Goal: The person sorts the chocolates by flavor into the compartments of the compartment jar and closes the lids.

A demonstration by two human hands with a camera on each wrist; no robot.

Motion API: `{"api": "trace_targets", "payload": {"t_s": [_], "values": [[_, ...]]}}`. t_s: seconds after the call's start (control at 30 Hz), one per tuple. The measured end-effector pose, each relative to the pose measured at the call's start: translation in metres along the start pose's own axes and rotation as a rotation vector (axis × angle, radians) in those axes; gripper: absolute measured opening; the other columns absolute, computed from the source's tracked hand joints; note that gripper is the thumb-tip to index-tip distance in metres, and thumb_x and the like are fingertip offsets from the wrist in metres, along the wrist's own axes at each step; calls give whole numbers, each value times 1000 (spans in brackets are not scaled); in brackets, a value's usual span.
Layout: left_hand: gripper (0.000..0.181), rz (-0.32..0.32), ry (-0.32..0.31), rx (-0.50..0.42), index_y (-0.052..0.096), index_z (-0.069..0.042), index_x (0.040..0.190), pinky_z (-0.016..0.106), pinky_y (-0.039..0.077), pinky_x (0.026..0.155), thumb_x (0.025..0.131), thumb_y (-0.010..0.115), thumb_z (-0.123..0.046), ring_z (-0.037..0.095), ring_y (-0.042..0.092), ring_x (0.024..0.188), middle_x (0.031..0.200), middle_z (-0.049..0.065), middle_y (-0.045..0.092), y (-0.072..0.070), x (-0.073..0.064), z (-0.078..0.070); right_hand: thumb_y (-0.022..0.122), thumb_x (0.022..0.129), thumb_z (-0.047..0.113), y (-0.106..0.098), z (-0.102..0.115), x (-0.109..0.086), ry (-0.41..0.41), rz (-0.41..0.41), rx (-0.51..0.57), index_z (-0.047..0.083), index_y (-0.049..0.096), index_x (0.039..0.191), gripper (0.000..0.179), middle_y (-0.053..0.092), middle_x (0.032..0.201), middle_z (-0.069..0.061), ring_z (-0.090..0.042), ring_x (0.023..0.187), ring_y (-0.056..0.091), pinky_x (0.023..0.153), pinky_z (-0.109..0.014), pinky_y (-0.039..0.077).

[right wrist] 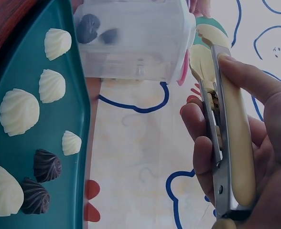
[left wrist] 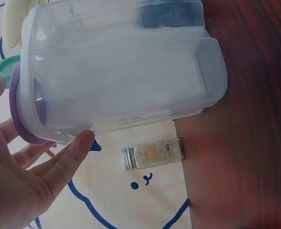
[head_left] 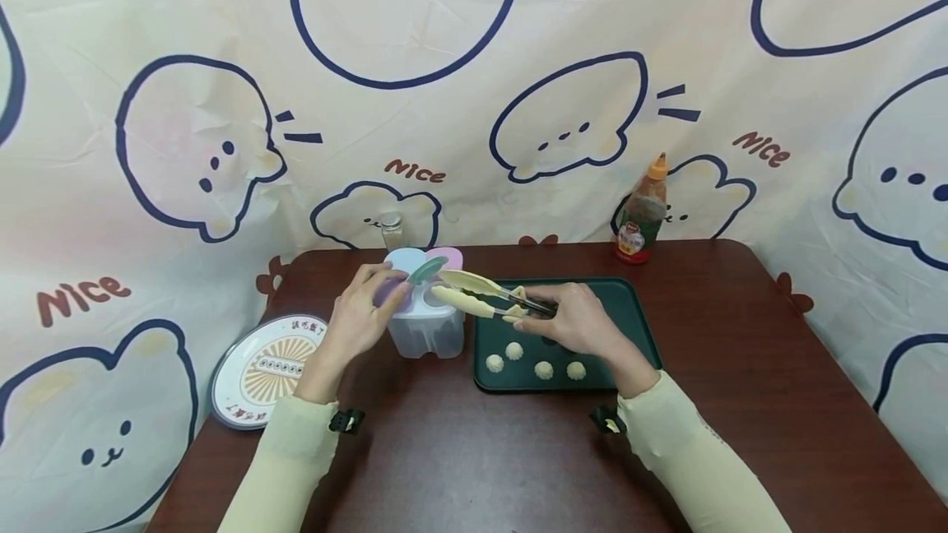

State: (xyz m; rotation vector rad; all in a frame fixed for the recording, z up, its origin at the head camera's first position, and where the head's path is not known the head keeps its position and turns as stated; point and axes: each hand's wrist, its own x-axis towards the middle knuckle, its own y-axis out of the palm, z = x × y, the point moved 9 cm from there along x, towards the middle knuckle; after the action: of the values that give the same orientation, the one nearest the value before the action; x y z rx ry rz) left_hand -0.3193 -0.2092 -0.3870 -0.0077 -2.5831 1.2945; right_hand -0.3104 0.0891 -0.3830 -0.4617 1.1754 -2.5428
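Observation:
My left hand (head_left: pixel 360 308) is at a clear lidded container (head_left: pixel 427 327); its fingers lie along the container's side and purple lid (left wrist: pixel 20 107), reaching the raised green lid (head_left: pixel 427 270). They look straight or relaxed. My right hand (head_left: pixel 573 317) grips tongs (right wrist: pixel 237 148) with cream tips and metal arms. The tips stand apart over the container's top, beside the green lid; I cannot tell whether anything is between them. Dark swirled pieces (right wrist: pixel 89 28) lie inside the container. On the green tray (head_left: pixel 637 311) sit several white swirled pieces (right wrist: pixel 19 112) and dark ones (right wrist: pixel 47 165).
A round patterned plate (head_left: pixel 237 401) lies left of the container. Behind it stands a seasoning jar (left wrist: pixel 157 153) with a silver cap. A sauce bottle (head_left: pixel 641 216) with an orange cap stands at the table's back right. Patterned cloth (head_left: pixel 459 122) hangs behind the brown table (head_left: pixel 474 467).

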Motion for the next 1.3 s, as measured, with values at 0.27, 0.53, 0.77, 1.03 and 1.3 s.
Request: {"api": "trace_targets", "payload": {"t_s": [0.27, 0.53, 0.77, 1.03, 1.3], "values": [[58, 5, -10, 1, 59, -23, 133, 68, 35, 110, 97, 44, -65, 41, 45, 138, 153, 9, 42, 0, -1, 0, 79, 83, 41, -7, -8, -5, 9, -8, -4, 20, 68, 130, 53, 60, 63, 7, -9, 50, 48, 45, -24, 34], [58, 8, -11, -2, 59, -23, 134, 70, 32, 110, 97, 43, -66, 40, 44, 139, 154, 8, 42, 1, 0, 1, 79, 83, 43, -19, -22, -11, 47, -9, -23, 21, 68, 130, 53, 62, 65, 7, -11, 54, 50, 50, -26, 35], [58, 6, -8, -1, 59, -24, 134, 68, 36, 109, 97, 43, -66, 41, 45, 138, 154, 8, 42, 0, 0, 1, 80, 82, 44, -31, -36, -19, 53, -25, -63, 20, 68, 129, 54, 57, 62, 7, -11, 54, 46, 51, -25, 34], [56, -3, 5, -3, 59, -23, 133, 67, 37, 109, 97, 44, -64, 41, 46, 138, 153, 8, 43, -1, 0, 1, 79, 82, 47, -36, -58, -28, 127, -1, -89, 15, 66, 133, 61, 45, 56, 4, -15, 55, 40, 50, -26, 32], [58, -1, -2, -3, 59, -23, 133, 68, 35, 110, 97, 44, -65, 40, 45, 138, 153, 8, 43, 0, 0, 0, 79, 82, 47, -40, -79, -38, 140, 0, -137, 14, 67, 131, 60, 63, 73, 3, -16, 69, 47, 55, -28, 35]]}}
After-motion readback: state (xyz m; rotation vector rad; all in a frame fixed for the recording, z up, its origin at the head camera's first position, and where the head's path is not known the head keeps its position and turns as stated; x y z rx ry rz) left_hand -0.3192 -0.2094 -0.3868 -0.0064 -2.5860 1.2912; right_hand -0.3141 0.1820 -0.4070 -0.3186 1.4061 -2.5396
